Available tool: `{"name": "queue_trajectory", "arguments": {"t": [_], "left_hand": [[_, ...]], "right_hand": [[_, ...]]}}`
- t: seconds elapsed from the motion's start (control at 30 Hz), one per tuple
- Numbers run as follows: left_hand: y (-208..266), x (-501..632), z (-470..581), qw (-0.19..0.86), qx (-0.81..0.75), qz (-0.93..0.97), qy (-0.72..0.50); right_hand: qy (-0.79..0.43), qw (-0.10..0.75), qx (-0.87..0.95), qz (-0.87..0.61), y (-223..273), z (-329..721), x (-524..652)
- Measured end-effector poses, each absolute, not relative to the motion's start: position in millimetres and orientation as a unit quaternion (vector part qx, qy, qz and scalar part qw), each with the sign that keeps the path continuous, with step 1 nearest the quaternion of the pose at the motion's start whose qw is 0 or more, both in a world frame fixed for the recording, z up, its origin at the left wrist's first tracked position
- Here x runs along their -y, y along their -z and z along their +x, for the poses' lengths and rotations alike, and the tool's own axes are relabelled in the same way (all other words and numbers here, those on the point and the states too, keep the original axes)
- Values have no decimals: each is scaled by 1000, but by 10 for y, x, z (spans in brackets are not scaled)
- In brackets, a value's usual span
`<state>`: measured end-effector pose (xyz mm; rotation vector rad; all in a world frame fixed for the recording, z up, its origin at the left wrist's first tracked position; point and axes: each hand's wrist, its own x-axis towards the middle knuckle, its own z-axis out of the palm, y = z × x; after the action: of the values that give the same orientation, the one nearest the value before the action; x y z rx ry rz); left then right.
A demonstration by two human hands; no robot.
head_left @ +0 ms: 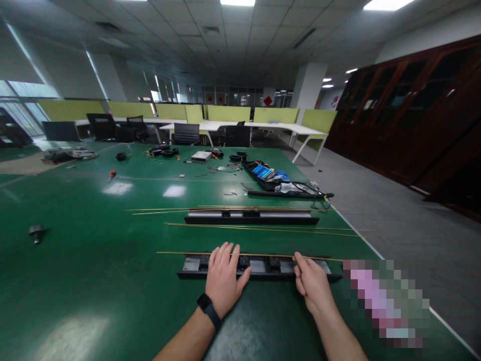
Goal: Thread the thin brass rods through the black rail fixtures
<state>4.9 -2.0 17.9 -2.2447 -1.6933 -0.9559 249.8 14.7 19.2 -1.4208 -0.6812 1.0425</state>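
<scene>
A black-edged metal channel [257, 275] lies on the green table with dark blocks [273, 263] set inside it. My left hand [224, 273], with a black watch on its wrist, rests over the channel with its fingers stretched out towards the far edge. A thin brass-coloured rod [176, 252] runs along that far edge and passes by the fingertips. At the channel's right part, my right hand [311, 281] is closed, thumb and forefinger pinched at the rod. Part of the channel is hidden under both hands.
Beyond lies a second channel [251, 220] with more thin rods [210, 226] around it. A black tool bag [259, 178] with blue packets sits further back. A drill-chuck-like metal piece [36, 233] is at left. A pixelated patch covers something at right, near the table edge.
</scene>
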Motion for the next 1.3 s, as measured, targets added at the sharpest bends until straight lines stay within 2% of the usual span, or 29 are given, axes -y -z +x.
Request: {"name": "queue_trajectory", "arguments": {"t": [1.3], "left_hand": [[-55,25,12,100,559,-761,313]], "right_hand": [[-431,604,298,-601,-211,2436,-121]]}}
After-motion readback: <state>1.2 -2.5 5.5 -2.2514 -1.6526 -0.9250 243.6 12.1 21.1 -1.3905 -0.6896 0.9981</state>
